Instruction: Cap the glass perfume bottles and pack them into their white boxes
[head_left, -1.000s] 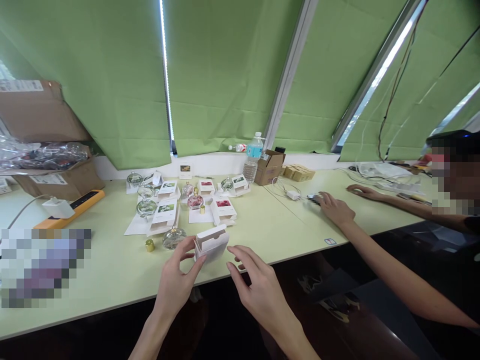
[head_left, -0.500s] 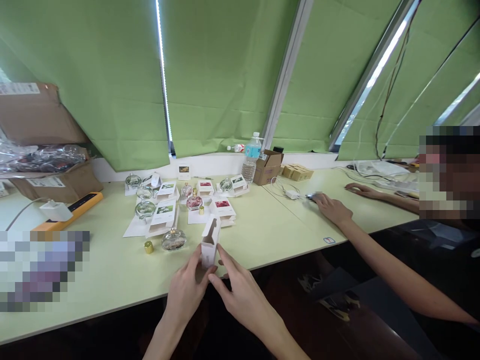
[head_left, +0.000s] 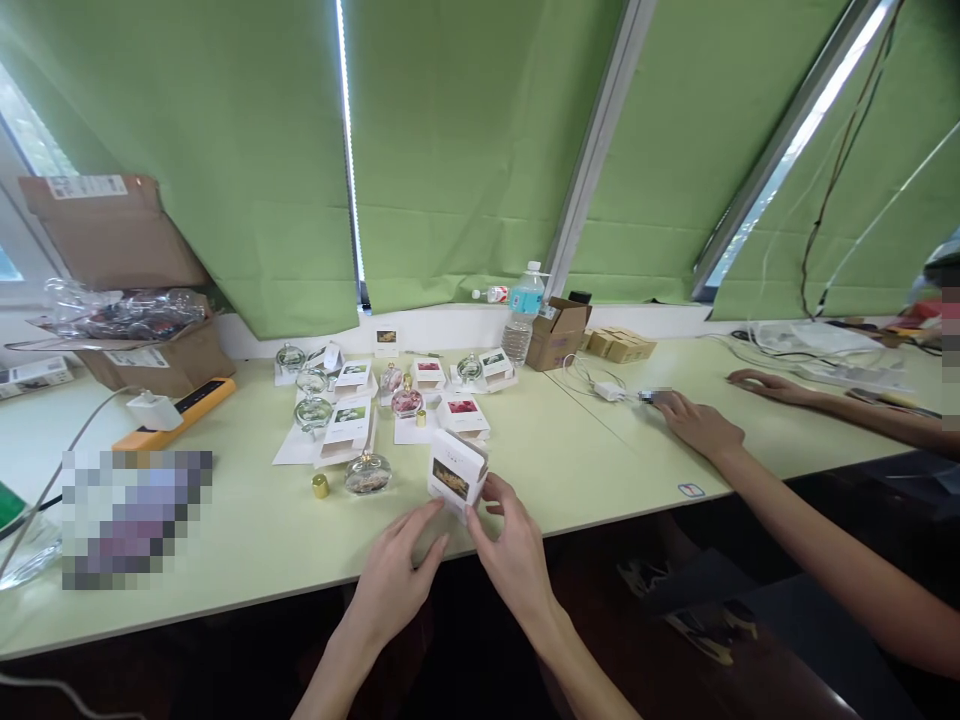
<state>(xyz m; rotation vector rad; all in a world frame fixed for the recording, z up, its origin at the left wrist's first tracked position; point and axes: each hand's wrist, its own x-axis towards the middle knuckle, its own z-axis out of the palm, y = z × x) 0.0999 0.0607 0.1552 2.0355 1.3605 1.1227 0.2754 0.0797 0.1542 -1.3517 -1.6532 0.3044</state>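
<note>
A small white carton with a dark-and-gold picture on its front stands tilted above the table's front edge. My right hand grips its right side between thumb and fingers. At the carton's lower left corner is my left hand, index finger and thumb apart, the index fingertip at or touching the corner. Left of the carton lies a clear round perfume bottle with dried bits inside. Beside that bottle stands a gold cap. Farther back, a pink perfume bottle sits near a white carton with a red picture.
Several more bottles and cartons, such as a green-pictured carton, stand behind. At left are an orange power strip and an open cardboard box. A water bottle stands at the back. At right, another person's hand rests on the table.
The carton has turned, so its pictured front now faces me instead of a narrow side. My left fingers have loosened from around it. The view has swung left.
</note>
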